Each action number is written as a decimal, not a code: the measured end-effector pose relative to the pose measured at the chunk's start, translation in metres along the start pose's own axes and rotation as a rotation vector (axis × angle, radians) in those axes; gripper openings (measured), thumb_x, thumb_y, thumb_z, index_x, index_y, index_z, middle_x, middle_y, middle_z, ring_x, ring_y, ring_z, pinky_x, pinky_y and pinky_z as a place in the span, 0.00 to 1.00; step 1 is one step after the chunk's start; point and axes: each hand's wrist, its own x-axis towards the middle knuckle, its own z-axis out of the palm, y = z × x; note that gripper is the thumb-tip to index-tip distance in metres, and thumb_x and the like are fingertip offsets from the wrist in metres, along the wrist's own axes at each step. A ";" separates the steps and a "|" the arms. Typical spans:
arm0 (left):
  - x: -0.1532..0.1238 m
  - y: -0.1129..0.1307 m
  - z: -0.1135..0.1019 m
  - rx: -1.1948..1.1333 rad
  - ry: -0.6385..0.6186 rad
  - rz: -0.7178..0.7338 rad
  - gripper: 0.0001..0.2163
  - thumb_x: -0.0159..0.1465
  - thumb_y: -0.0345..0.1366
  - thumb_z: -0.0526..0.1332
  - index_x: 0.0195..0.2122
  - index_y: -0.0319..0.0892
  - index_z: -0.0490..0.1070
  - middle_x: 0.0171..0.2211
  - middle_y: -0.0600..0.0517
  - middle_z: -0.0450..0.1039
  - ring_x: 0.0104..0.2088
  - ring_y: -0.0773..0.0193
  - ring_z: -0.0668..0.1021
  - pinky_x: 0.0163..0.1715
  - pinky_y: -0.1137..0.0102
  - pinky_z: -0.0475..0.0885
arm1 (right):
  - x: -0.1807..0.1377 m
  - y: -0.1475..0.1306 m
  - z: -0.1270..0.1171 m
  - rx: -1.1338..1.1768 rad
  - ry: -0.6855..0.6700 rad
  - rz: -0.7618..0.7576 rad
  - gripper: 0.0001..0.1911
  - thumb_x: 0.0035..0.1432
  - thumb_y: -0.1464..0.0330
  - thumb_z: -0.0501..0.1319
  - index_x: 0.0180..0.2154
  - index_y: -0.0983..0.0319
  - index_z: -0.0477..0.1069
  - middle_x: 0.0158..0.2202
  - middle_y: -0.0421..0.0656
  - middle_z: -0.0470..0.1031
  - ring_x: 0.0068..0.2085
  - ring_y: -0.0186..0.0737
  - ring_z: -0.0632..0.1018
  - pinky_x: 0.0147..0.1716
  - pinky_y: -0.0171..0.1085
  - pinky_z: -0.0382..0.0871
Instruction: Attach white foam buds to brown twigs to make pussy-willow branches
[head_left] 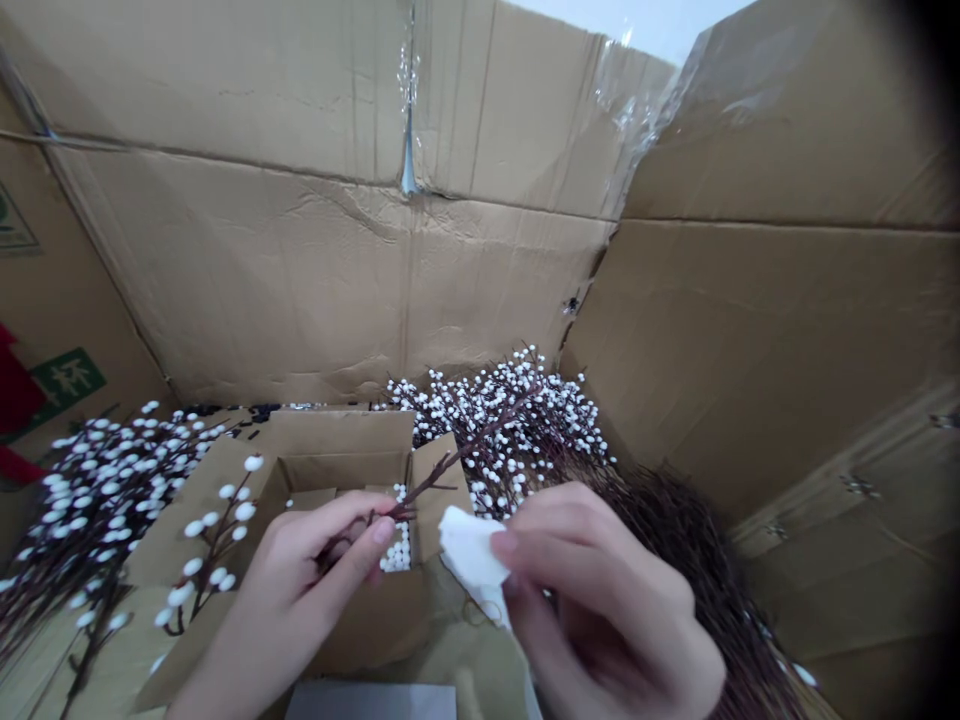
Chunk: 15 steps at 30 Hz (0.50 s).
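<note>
White tissue [471, 560] in right hand [607, 610] — left hand [315, 585] pinching a twig [435, 475] (faux willow).

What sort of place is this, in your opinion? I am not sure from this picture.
Probably a packing or storage area for decorative branches: large taped cardboard carton walls surround the view, a smaller open carton sits in front, and bundles of white-budded branches lie piled up.

Probably a packing room: large cardboard cartons [300, 280] surround beaded willow branches [510, 430].
</note>
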 end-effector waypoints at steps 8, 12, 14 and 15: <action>0.003 0.012 -0.001 0.011 -0.030 -0.061 0.18 0.65 0.43 0.57 0.19 0.44 0.70 0.18 0.55 0.71 0.22 0.65 0.74 0.22 0.73 0.64 | -0.008 0.012 -0.008 0.001 0.195 0.007 0.22 0.48 0.88 0.60 0.40 0.63 0.78 0.29 0.40 0.75 0.29 0.39 0.74 0.26 0.40 0.66; 0.002 0.011 -0.001 -0.168 -0.065 -0.159 0.15 0.64 0.43 0.58 0.23 0.44 0.75 0.20 0.54 0.74 0.27 0.63 0.76 0.32 0.71 0.68 | -0.009 0.013 -0.008 -0.003 0.116 0.023 0.20 0.49 0.87 0.60 0.40 0.62 0.77 0.29 0.41 0.75 0.30 0.39 0.74 0.27 0.40 0.66; 0.002 0.008 -0.002 -0.279 -0.082 -0.236 0.12 0.63 0.44 0.59 0.30 0.45 0.79 0.21 0.54 0.75 0.28 0.62 0.75 0.33 0.71 0.68 | -0.009 0.015 -0.006 -0.002 0.071 0.025 0.19 0.50 0.86 0.60 0.40 0.62 0.77 0.30 0.41 0.75 0.30 0.39 0.74 0.27 0.40 0.67; 0.002 0.006 -0.002 -0.319 -0.103 -0.271 0.12 0.63 0.44 0.60 0.32 0.45 0.80 0.23 0.54 0.76 0.28 0.63 0.74 0.32 0.71 0.67 | -0.010 0.016 -0.005 -0.002 0.055 0.027 0.19 0.50 0.86 0.60 0.40 0.62 0.77 0.30 0.40 0.75 0.30 0.39 0.74 0.28 0.41 0.67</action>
